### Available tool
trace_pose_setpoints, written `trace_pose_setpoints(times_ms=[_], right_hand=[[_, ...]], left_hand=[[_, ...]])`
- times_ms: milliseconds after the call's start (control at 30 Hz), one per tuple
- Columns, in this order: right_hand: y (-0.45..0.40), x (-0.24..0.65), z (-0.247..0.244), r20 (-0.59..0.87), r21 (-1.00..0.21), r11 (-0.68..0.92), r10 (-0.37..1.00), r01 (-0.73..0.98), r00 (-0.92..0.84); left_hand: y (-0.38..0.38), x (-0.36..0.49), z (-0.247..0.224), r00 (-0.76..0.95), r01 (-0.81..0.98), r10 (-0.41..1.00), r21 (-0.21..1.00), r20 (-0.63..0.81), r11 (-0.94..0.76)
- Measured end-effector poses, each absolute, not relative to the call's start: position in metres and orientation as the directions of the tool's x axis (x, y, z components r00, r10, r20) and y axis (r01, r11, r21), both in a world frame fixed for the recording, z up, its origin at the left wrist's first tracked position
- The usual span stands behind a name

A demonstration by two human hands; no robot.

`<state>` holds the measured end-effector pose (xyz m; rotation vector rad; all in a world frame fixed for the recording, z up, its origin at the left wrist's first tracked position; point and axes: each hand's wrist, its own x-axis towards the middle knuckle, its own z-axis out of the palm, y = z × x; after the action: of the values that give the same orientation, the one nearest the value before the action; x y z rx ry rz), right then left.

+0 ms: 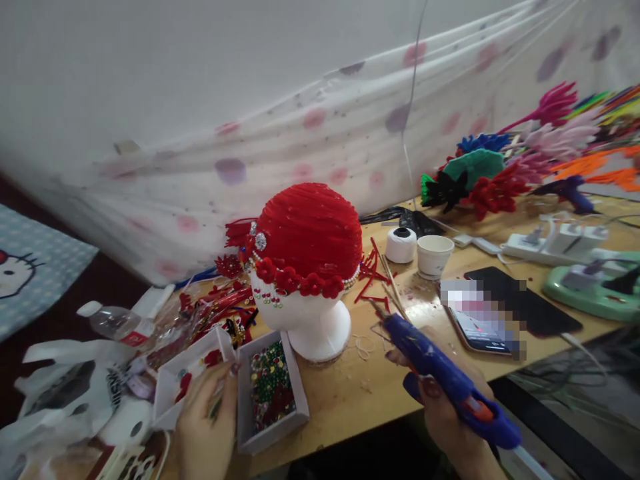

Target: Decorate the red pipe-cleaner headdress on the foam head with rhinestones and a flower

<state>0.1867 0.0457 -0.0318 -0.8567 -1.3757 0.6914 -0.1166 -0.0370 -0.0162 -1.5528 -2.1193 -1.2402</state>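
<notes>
My right hand point(447, 413) is wrapped round a blue hot glue gun point(440, 373), its nozzle pointing up and left towards the foam head. My left hand point(207, 413) is closed, fingertips pinched, with a small greenish thing in it that I cannot make out. It is beside a white box of green, red and gold beads point(273, 387) and over the edge of another white box point(167, 383) with red pieces. Behind the boxes stands a white foam head point(320, 330) wearing a red cap point(313, 233) trimmed with red flowers, pearls and bead drops.
Right of the head are a thread spool point(400, 248), a paper cup point(435, 257), two phones point(477, 320) and a power strip point(560, 243). Fuzzy-stem flowers point(495, 173) lie at the back right. A plastic bottle point(117, 325) and plastic bags point(65, 393) crowd the left.
</notes>
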Motion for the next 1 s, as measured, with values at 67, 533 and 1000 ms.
trace_pose_setpoints(times_ms=[67,533,1000], right_hand=[[0.049,0.182,-0.016,0.701,-0.709,0.688,0.712,0.154,0.041],[0.06,0.161,0.005,0.777,-0.599,0.742,0.629,0.3,-0.003],[0.061,0.161,0.001,0.776,-0.596,0.754,0.629,0.277,-0.045]], left_hand=[[-0.036,-0.131,-0.036,-0.301,0.881,0.82,0.472,0.488,0.043],[-0.022,-0.118,-0.046,-0.227,0.97,0.973,0.097,0.029,0.224],[-0.022,-0.118,-0.048,-0.201,0.973,0.978,0.129,0.053,0.193]])
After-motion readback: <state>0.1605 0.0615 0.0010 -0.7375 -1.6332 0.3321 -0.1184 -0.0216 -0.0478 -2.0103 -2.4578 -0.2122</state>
